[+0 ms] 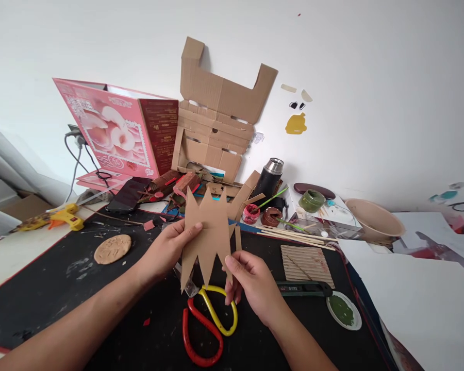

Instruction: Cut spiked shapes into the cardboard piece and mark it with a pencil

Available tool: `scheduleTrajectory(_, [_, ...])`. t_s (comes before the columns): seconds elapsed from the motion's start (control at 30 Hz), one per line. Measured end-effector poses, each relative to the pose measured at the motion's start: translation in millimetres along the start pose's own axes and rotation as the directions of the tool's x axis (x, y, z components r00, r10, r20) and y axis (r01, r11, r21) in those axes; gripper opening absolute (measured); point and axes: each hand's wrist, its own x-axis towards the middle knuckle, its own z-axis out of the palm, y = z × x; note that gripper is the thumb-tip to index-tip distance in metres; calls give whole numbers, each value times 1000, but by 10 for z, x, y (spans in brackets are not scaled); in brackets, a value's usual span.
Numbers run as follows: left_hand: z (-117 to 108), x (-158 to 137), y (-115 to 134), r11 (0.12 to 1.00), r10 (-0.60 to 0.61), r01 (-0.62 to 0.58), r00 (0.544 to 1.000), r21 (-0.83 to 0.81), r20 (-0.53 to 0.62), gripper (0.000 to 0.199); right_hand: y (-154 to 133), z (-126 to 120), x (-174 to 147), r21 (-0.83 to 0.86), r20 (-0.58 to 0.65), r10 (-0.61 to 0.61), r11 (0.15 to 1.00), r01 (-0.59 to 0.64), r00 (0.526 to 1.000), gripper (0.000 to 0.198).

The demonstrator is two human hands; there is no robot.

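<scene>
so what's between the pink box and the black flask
In the head view, a large brown cardboard sheet stands between the pink box and the black flask, with scraps heaped below.

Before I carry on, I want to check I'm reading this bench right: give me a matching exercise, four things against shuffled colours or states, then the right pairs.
Things
1. Cardboard cutout
2. Scissors
3. Glue gun
4. Flask

Colours or states
A. Yellow and orange
B. Black with a silver top
C. Held by the left hand and right hand
D. One handle red, one yellow

Pairs: 1-C, 2-D, 3-A, 4-B
</scene>
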Motion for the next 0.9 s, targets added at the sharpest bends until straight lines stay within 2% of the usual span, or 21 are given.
scheduleTrajectory(0.13, [-2,31,18,998,10,-16,996,-64,-92,38,20,9,0,-11,25,14,1000,-13,1000,64])
scheduleTrajectory(0.27, [-17,37,28,997,50,-58,991,-54,-127,35,28,4,1,-29,22,3,1000,-3,1000,63])
scheduleTrajectory(0.5, [-64,66,36,994,70,-84,981,-72,-178,40,18,22,-13,-103,32,13,995,-10,999,58])
scheduleTrajectory(0.63, [-68,84,115,982,68,-102,976,-158,-208,32,18,28,-17,-127,51,8,992,-2,999,54])
scheduleTrajectory(0.73, [-76,85,167,971,51,-108,965,-213,-258,17,27,16,-2,-110,53,6,994,-1,999,56])
scheduleTrajectory(0.8, [-78,77,170,972,21,-79,968,-221,-251,9,32,2,12,-75,33,5,997,-2,999,60])
scheduleTrajectory(0.9, [-61,48,130,982,-19,-12,987,-187,-162,12,24,-20,24,-11,-19,-13,1000,13,1000,66])
